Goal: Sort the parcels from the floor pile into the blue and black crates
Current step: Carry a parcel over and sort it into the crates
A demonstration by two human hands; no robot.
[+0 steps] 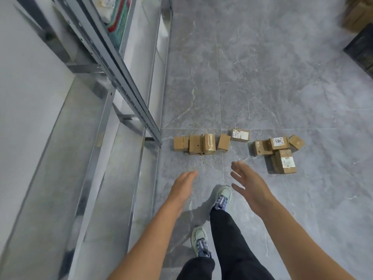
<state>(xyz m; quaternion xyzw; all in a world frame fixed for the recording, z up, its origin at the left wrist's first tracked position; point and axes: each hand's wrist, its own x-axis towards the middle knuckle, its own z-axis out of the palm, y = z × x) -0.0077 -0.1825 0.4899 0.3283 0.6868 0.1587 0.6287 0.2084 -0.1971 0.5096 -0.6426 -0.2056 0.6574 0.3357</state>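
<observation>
- The left hand [182, 185] is reaching forward and down with straight fingers held together. The right hand [249, 182] is stretching out with its fingers spread. Both are holding nothing, hanging apart from each other and touching no parcel.
- A row of small brown cardboard parcels [194, 145] is lying on the grey marble-patterned tile floor [262, 87], just beyond the left hand's fingertips.
- A cluster of brown white-labelled parcels [280, 152] is sitting beyond and to the right of the right hand. Some are overlapping, so their number is hard to make out.
- A black crate [361, 51] is showing far beyond the right hand, cut off by the frame edge so that only a dark ribbed corner is visible.
- Blurred brown cardboard boxes [359, 13] are sitting further off, also cropped.
- A grey metal shelving rack [121, 77] is running along to the left of the left hand. Something teal and red on it is too blurred to identify.
- Pale green sneakers [223, 196] are standing between and below the hands.
</observation>
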